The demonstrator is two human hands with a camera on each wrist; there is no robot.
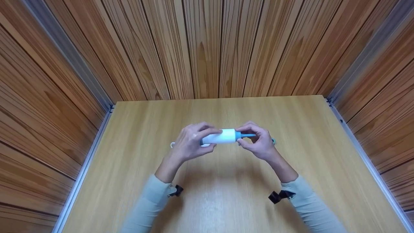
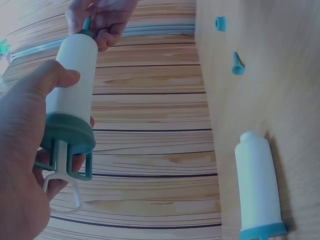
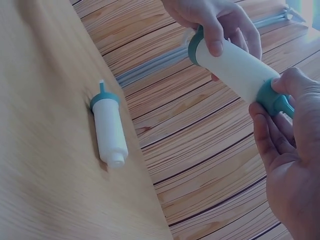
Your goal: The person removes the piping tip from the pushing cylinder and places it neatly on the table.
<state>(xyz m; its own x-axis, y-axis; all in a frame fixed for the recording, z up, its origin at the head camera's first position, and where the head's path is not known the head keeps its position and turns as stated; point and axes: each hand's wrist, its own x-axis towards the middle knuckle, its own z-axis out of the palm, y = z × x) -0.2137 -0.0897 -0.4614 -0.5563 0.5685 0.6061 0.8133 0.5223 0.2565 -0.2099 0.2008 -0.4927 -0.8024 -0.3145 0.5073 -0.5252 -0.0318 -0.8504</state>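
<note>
Both hands hold up a white icing syringe (image 1: 223,136) lying roughly level in the head view, with a teal collar and finger loops at one end and a teal nozzle (image 1: 245,135) at the other. My left hand (image 1: 194,140) grips the barrel near the collar, thumb along its side. With thumb and fingertips my right hand (image 1: 257,141) pinches the nozzle's wide base, and the tapered tip points toward its palm. In the left wrist view the white plunger ring (image 2: 75,202) hangs out behind the collar.
A second white syringe (image 2: 258,182) with a teal collar lies on the wooden table (image 1: 223,207), its front end bare. Beyond it lie a loose teal nozzle (image 2: 237,65) and a small teal ring (image 2: 220,23). Wooden plank walls (image 1: 207,48) enclose the table's back and sides.
</note>
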